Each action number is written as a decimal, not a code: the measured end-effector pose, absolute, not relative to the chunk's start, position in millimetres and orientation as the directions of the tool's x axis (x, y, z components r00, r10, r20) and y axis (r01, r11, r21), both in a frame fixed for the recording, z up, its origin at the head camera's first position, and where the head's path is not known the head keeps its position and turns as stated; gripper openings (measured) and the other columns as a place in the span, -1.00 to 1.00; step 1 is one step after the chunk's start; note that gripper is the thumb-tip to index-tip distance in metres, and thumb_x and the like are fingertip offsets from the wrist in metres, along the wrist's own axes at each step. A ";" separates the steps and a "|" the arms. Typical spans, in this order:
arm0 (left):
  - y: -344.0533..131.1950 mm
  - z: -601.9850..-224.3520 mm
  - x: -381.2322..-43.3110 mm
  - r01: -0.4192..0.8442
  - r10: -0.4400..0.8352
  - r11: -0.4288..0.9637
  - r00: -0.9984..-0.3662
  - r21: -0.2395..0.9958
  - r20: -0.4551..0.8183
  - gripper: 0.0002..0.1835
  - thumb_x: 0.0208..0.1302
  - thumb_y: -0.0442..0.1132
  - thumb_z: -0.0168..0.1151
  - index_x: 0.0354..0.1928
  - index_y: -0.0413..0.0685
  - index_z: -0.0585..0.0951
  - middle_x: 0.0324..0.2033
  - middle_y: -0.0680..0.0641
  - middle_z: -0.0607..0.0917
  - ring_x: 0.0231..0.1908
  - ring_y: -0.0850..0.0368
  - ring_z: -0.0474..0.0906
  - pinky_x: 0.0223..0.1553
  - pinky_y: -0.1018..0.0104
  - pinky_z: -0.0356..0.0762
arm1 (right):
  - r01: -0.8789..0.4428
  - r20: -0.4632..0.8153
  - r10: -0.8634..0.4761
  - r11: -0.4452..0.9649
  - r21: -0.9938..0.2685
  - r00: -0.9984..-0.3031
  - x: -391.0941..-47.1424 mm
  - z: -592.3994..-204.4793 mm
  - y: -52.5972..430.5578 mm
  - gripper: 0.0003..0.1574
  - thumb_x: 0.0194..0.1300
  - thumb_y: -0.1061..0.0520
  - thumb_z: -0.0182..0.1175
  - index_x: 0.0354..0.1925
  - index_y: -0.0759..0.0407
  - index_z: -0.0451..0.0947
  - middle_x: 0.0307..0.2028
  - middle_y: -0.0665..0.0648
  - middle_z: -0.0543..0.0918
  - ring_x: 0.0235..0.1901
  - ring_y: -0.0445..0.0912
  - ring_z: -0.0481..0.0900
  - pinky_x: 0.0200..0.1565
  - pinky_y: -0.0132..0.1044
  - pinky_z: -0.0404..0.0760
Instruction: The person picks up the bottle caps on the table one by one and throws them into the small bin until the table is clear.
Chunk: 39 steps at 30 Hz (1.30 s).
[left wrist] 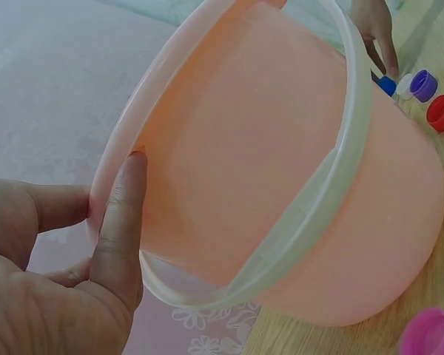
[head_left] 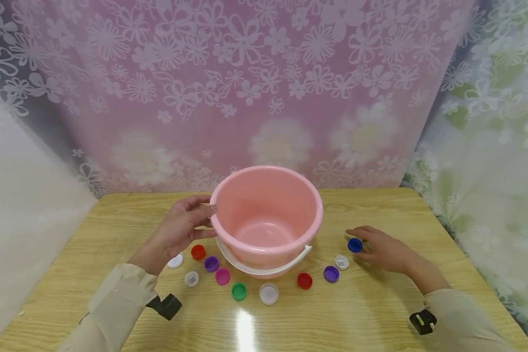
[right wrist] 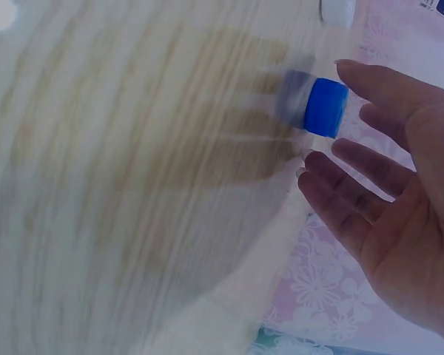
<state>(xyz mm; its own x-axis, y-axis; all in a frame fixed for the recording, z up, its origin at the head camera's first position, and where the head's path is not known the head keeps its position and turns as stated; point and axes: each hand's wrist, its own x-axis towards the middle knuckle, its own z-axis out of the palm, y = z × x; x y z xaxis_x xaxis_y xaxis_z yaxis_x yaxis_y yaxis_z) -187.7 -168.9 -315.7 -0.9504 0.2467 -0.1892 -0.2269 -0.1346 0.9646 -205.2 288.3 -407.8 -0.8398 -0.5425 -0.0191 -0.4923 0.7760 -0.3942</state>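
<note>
A pink bucket point(head_left: 264, 250) with a white handle point(left wrist: 357, 111) stands in the middle of the table, its mouth up. My left hand point(head_left: 180, 227) grips the left side of its rim, thumb on the inner side and fingers outside, as the left wrist view also shows. Over on the right, my right hand point(head_left: 385, 252) is low over the table around a blue bottle cap point(head_left: 355, 245). In the right wrist view the thumb and fingers stand apart, with the blue cap point(right wrist: 326, 108) between them. A white cap point(head_left: 341, 262) lies just left of that hand.
Several bottle caps lie around the bucket's front: a red cap point(head_left: 305, 280) and a purple cap point(head_left: 331, 274) on the right, a green cap point(head_left: 239, 292) and a white cap point(head_left: 269, 294) in front, a pink cap point(head_left: 222, 276) on the left. A flowered curtain point(head_left: 264, 98) hangs behind the table.
</note>
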 end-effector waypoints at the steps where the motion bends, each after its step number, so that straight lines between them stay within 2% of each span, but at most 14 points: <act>1: -169.3 -315.7 -187.9 -0.226 0.249 -0.135 -0.950 0.965 -0.188 -0.44 0.37 -0.27 0.16 0.31 -0.30 0.23 -0.05 -0.24 0.48 -0.32 0.08 0.63 -0.19 0.16 0.64 | -0.498 -0.015 -0.547 0.774 -0.392 -0.837 -205.5 -408.5 287.6 -0.28 0.24 0.07 0.30 0.28 0.32 0.35 0.17 0.41 0.38 0.11 0.29 0.41 0.04 0.16 0.48; 4: -170.7 -315.5 -188.2 -0.222 0.248 -0.136 -0.951 0.965 -0.184 -0.44 0.37 -0.27 0.16 0.31 -0.30 0.22 -0.06 -0.23 0.47 -0.33 0.09 0.62 -0.19 0.16 0.64 | -0.515 -0.002 -0.555 0.772 -0.372 -0.832 -206.7 -409.4 285.3 -0.34 0.26 0.10 0.29 0.25 0.31 0.38 0.12 0.36 0.44 0.04 0.21 0.48 -0.02 0.09 0.54; 11: -171.1 -317.1 -188.1 -0.222 0.231 -0.152 -0.955 0.963 -0.184 -0.46 0.36 -0.29 0.16 0.29 -0.31 0.24 -0.08 -0.22 0.49 -0.34 0.08 0.63 -0.20 0.17 0.64 | -0.511 0.002 -0.543 0.788 -0.343 -0.840 -209.1 -413.1 285.1 -0.43 0.27 0.14 0.27 0.21 0.27 0.45 0.06 0.32 0.52 0.01 0.19 0.52 -0.04 0.08 0.55; 25: -169.6 -318.6 -188.4 -0.220 0.227 -0.156 -0.957 0.963 -0.182 -0.48 0.36 -0.28 0.17 0.27 -0.30 0.27 -0.12 -0.21 0.51 -0.37 0.10 0.62 -0.23 0.18 0.65 | -0.520 0.030 -0.539 0.793 -0.318 -0.842 -210.7 -415.0 285.6 -0.54 0.23 0.18 0.30 0.10 0.27 0.53 -0.08 0.19 0.55 -0.09 0.11 0.56 -0.10 0.00 0.60; 39: -168.8 -320.5 -189.0 -0.224 0.241 -0.179 -0.954 0.958 -0.178 -0.48 0.35 -0.28 0.18 0.26 -0.31 0.27 -0.16 -0.18 0.55 -0.38 0.09 0.63 -0.23 0.19 0.65 | -0.494 0.013 -0.522 0.799 -0.344 -0.853 -210.0 -416.3 288.0 -0.56 0.23 0.20 0.29 0.07 0.31 0.53 -0.08 0.22 0.56 -0.10 0.13 0.56 -0.09 0.02 0.59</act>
